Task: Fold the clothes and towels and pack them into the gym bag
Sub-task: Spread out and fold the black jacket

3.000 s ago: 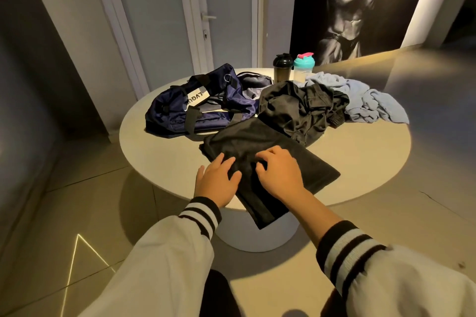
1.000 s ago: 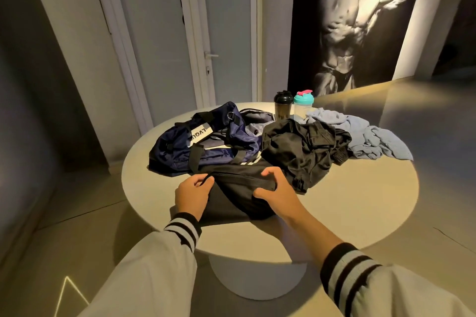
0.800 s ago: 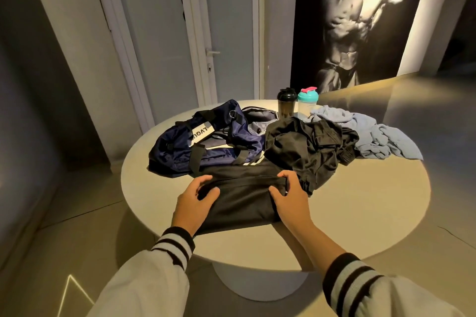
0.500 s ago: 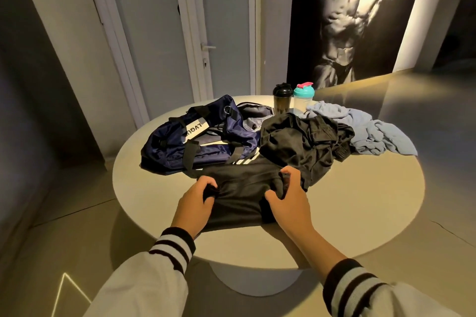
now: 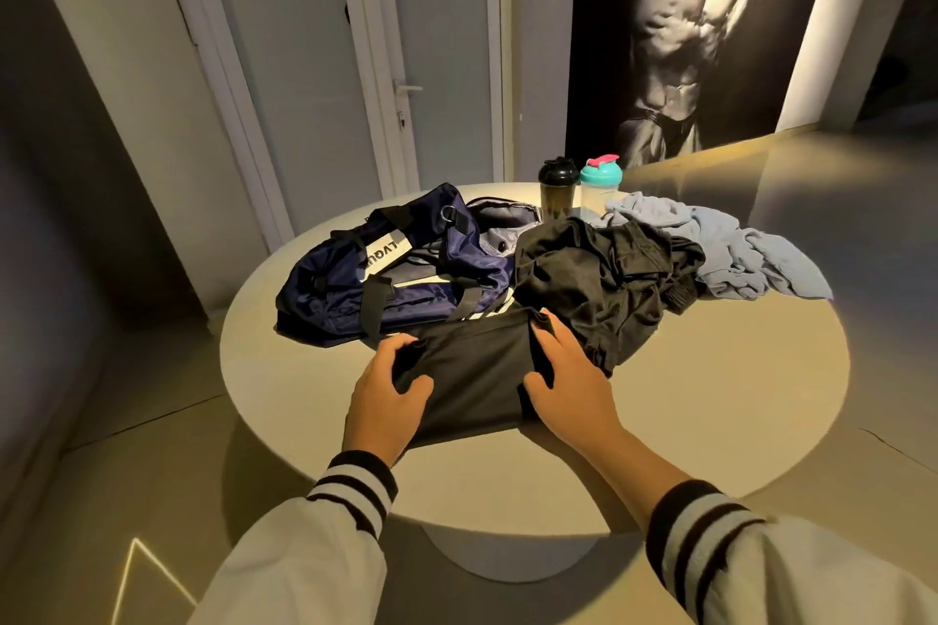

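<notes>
Black folded cloth (image 5: 472, 371) lies on the near side of the table (image 5: 710, 396), its long side running left to right. The left hand (image 5: 386, 396) grips its left end, and the right hand (image 5: 568, 381) grips its right end. The gym bag (image 5: 396, 284) sits just beyond, nearer the left hand.

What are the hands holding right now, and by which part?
The folded black garment. The left hand grips its left end and the right hand grips its right end, while it lies on the table.
</notes>
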Motion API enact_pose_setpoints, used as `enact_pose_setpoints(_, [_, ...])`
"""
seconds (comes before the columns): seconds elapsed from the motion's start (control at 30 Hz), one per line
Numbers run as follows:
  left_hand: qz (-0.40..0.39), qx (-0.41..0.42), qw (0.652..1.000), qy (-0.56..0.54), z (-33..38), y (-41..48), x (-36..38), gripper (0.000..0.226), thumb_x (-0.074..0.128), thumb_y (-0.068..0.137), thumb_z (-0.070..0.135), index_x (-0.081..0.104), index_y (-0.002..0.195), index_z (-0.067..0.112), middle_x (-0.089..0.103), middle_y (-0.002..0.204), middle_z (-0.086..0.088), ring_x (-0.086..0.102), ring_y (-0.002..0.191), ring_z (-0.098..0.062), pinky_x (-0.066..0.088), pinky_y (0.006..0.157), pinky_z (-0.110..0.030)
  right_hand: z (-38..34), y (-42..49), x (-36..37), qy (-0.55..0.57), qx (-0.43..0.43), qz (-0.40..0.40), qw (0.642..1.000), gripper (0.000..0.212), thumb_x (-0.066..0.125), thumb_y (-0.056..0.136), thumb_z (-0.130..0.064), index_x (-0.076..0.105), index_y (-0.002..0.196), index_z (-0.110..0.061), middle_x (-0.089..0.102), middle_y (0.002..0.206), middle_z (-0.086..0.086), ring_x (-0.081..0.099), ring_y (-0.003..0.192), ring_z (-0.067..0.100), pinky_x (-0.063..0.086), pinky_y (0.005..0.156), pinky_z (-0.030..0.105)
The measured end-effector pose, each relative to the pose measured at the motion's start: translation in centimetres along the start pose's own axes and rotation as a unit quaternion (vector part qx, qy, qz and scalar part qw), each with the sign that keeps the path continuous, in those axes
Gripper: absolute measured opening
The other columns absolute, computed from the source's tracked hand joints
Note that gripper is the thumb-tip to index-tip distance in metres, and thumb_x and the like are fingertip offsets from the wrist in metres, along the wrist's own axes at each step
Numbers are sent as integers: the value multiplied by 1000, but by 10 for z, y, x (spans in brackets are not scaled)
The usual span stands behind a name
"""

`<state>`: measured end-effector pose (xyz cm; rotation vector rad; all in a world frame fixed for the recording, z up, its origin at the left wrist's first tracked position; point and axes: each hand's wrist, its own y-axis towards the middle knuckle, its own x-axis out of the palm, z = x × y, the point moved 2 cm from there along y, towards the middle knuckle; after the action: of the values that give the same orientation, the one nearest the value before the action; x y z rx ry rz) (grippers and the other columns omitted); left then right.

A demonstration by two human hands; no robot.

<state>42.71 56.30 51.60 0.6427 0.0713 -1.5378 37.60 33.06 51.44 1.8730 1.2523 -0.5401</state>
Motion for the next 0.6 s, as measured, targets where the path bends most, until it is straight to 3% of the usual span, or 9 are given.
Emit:
enact_pose_setpoints(0.1, [-19, 20, 999, 31, -1, -1, 2, 50, 65, 85, 13, 50, 122, 43, 52, 127, 16, 52, 114, -6, 45, 90, -27, 5, 7, 7, -32, 15, -14, 999, 64, 51, 95, -20, 31, 155, -32, 9, 165, -20, 61, 79, 15, 43, 64, 25])
enact_pose_setpoints(0.2, [-29, 23, 998, 60, -2, 1, 4, 57, 59, 87, 6, 48, 129, 44, 46, 134, 16, 50, 116, -4, 42, 89, -21, 9, 7, 8, -32, 23, 10, 999, 57, 54, 96, -12, 43, 149, -29, 15, 165, -10, 63, 97, 22, 51, 73, 30])
enact_pose_setpoints(0.27, [-20, 29, 995, 90, -2, 1, 6, 53, 53, 90, 2, 53, 125, 41, 45, 136, 13, 49, 111, -4, 39, 87, -12, 10, 4, 6, -12, 16, 40, 999, 32, 57, 95, -15, 60, 125, -25, 29, 155, -3, 63, 88, 25, 49, 70, 32])
enact_pose_setpoints(0.33, [-4, 21, 992, 128, -3, 2, 9, 43, 48, 94, 1, 59, 113, 38, 43, 137, 12, 48, 97, -2, 35, 76, -7, 9, 0, 5, -4, 23, 60, 998, 4, 59, 92, -19, 57, 95, -20, 41, 134, -1, 58, 72, 23, 44, 63, 30])
enact_pose_setpoints(0.37, [5, 16, 990, 141, -2, 2, 10, 39, 47, 95, 1, 61, 107, 36, 43, 136, 12, 47, 93, -3, 36, 74, -11, 9, -2, 6, -9, 26, 64, 998, 5, 59, 91, -20, 55, 89, -19, 44, 126, -2, 56, 70, 23, 43, 62, 30])
enact_pose_setpoints(0.4, [15, 14, 989, 146, -1, 2, 10, 36, 47, 96, 2, 62, 102, 34, 45, 135, 11, 48, 94, -5, 38, 76, -16, 9, -3, 7, -15, 25, 57, 998, 4, 58, 91, -21, 58, 90, -18, 45, 123, -2, 56, 72, 22, 44, 63, 30])
enact_pose_setpoints(0.47, [36, 16, 990, 134, 0, 2, 11, 25, 52, 95, 6, 60, 95, 30, 50, 128, 6, 53, 105, -12, 39, 86, -21, 8, -5, 9, -26, 10, 40, 999, 21, 55, 94, -21, 66, 111, -16, 46, 129, -4, 59, 85, 21, 48, 69, 30])
enact_pose_setpoints(0.53, [42, 15, 992, 121, 0, -1, 9, 15, 61, 92, 13, 60, 91, 28, 55, 123, 5, 54, 114, -15, 39, 91, -23, 7, -5, 10, -32, 0, 30, 999, 38, 52, 97, -20, 58, 134, -15, 44, 140, -6, 59, 94, 20, 50, 74, 28])
enact_pose_setpoints(0.6, [32, 24, 993, 109, -1, -4, 9, 12, 66, 90, 17, 62, 92, 29, 57, 125, 6, 53, 118, -14, 39, 93, -19, 8, -5, 10, -40, -12, 36, 998, 45, 50, 98, -18, 50, 143, -14, 40, 146, -6, 59, 96, 19, 51, 75, 28])
